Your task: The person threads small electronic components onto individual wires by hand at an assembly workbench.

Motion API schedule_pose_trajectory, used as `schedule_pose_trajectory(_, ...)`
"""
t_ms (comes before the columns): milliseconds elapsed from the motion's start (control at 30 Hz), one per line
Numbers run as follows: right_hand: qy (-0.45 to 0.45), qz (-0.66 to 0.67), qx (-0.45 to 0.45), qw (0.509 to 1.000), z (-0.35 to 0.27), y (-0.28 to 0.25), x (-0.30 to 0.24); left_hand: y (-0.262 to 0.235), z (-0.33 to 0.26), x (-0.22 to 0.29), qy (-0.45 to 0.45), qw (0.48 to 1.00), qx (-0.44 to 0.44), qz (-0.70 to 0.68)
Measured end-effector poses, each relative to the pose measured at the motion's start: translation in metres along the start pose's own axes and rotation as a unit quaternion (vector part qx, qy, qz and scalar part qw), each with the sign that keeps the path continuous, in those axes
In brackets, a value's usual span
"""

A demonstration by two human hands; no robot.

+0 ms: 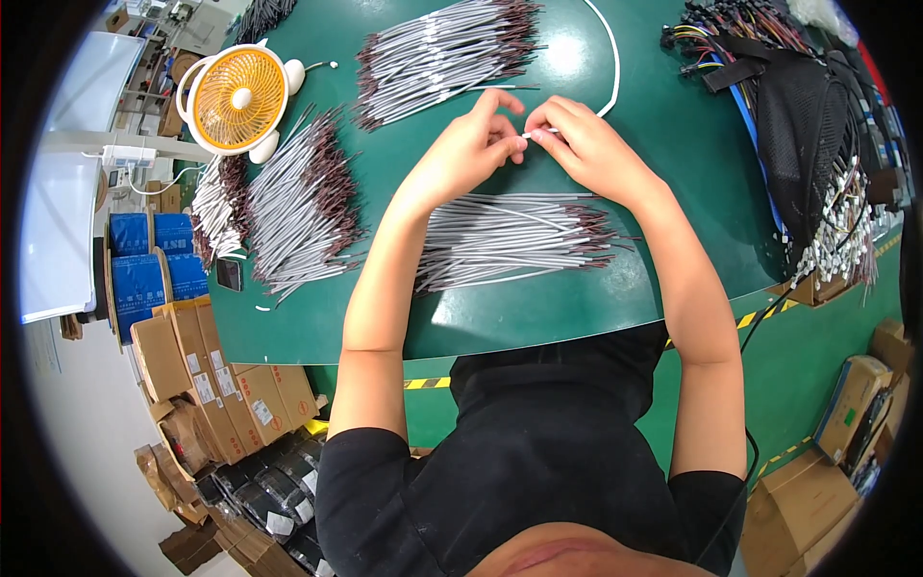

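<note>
A long white tube (614, 60) comes down from the far edge of the green table and runs under my right hand (591, 154). The thumb and forefinger of that hand pinch it near its end. My left hand (466, 149) meets the tube's tip with thumb and a bent finger, its forefinger raised; the fingers partly hide the tip. Just nearer to me than both hands lies a bundle of grey cables (514, 242) with dark brown wire ends. Beyond my left hand is another grey cable bundle (437, 62), banded around its middle.
At left lie a loose cable pile (303, 202), a smaller white-ended bundle (221, 207), an orange fan (238, 99) and a phone (229, 274). A black mesh bag (803, 144) and wire harnesses (740, 24) occupy the right side. Cardboard boxes (207, 380) stand beside the table.
</note>
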State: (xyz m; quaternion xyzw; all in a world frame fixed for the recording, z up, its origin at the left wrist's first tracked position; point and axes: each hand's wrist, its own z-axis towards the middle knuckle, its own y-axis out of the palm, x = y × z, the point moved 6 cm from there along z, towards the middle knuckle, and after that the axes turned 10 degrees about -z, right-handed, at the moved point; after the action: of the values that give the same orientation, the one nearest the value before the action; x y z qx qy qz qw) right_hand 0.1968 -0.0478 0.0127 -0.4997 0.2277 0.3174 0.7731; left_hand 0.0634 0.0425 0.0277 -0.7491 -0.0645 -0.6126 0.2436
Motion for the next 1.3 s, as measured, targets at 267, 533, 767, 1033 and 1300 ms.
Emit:
schedule_pose_trajectory(267, 0.088, 0.121, -0.037, 0.988, -0.001, 0.003, 0.005, 0.02, 0.006, -0.005, 0.109, 0.983, 0.037, 0.143)
schedule_pose_trajectory(533, 0.083, 0.174, 0.126, 0.973, -0.001, -0.015, 0.019, 0.016, 0.012, -0.005, 0.06, 0.997, 0.034, 0.043)
schedule_pose_trajectory(767, 0.072, 0.019, 0.039, 0.996, 0.003, -0.017, 0.004, 0.012, 0.013, -0.015, 0.118, 0.991, 0.062, 0.029)
schedule_pose_trajectory(1033, 0.094, -0.051, 0.108, 0.988, 0.001, -0.013, 0.017, 0.01, 0.013, -0.004, 0.126, 0.981, 0.059, 0.138)
schedule_pose_trajectory(1300, 0.086, -0.037, 0.084, 0.992, 0.0, -0.003, 0.01, 0.018, 0.006, 0.012, 0.162, 0.975, 0.096, 0.119)
